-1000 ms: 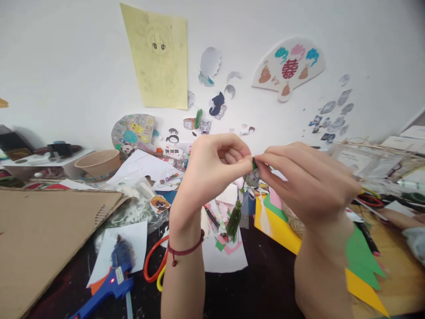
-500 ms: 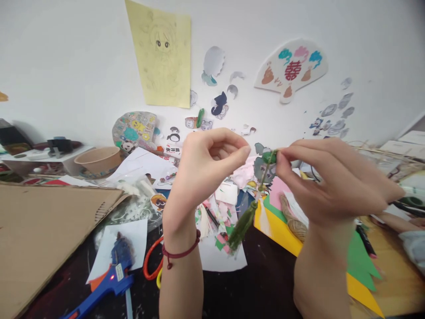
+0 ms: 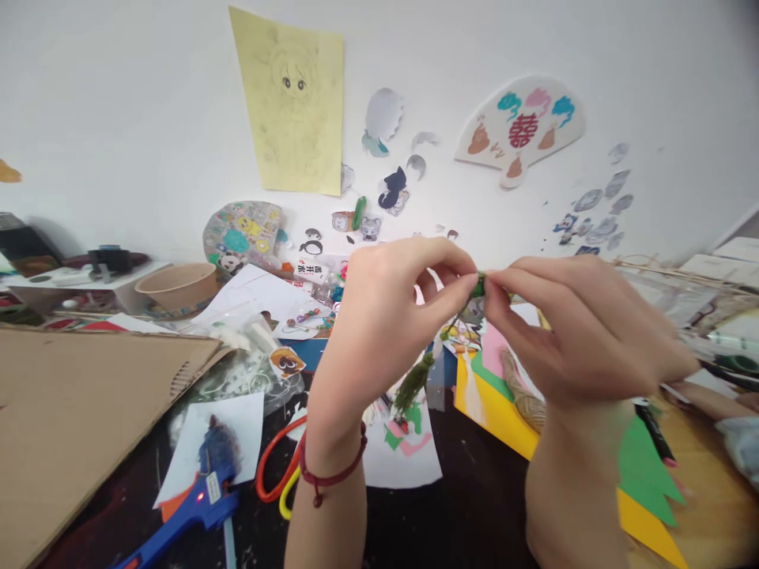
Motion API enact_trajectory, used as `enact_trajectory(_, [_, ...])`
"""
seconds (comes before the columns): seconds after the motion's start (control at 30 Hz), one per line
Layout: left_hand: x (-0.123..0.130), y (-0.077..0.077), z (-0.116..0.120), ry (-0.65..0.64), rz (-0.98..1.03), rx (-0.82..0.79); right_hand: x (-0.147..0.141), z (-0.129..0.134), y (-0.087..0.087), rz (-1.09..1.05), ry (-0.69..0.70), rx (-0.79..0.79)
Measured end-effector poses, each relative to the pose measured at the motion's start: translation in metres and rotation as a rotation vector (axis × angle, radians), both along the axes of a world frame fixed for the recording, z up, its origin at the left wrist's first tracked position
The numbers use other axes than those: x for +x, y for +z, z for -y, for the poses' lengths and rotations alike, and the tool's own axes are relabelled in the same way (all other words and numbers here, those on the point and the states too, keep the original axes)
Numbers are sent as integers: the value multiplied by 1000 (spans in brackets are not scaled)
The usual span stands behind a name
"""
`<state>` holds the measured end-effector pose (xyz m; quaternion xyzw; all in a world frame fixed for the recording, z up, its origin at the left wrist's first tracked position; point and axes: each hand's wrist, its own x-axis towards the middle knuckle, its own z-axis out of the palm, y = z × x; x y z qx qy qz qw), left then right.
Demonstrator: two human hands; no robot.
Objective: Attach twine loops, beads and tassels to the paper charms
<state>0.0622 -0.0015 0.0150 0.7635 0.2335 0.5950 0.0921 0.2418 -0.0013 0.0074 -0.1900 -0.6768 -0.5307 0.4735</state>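
Between my two hands, above the cluttered table, hangs a green tassel on a thin cord with a small green piece at its top. My left hand, with a dark red bracelet on its wrist, pinches the left side of that green piece. From the other side, thumb and index finger of my right hand pinch it too. The fingertips nearly meet and cover most of the piece. The tassel dangles below, its upper cord partly behind my left fingers.
Lower left, a blue glue gun rests on white paper beside orange-handled scissors. Cardboard covers the left side. Twine and coloured paper lie at right. A beige bowl stands behind. Another person's arm shows far right.
My left hand has moved right and closed its fingertips on the green piece, which only my right hand held before. The tassel has swung slightly up and left.
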Motion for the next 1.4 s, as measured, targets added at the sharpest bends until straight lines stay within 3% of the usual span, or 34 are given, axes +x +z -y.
enact_trajectory(0.3, [0, -1, -3, 55, -40, 92, 0, 2, -1, 29, -21, -40])
enact_trajectory(0.5, [8, -1, 0, 125, 51, 120, 2, -5, -3, 41, -1, -3])
enact_trajectory(0.73, [14, -1, 3, 203, 127, 123, -9, -15, -8, -98, 71, 37])
enact_trajectory(1.07, [5, -3, -11, 84, 74, 294, -4, -4, -4, -103, 76, -202])
enact_trajectory(1.23, [4, -4, -15, 14, 121, 294, -3, -4, -3, -91, 205, -406])
enact_trajectory(1.4, [5, -5, -16, 52, 74, 319, -3, -7, -2, -96, 103, -286])
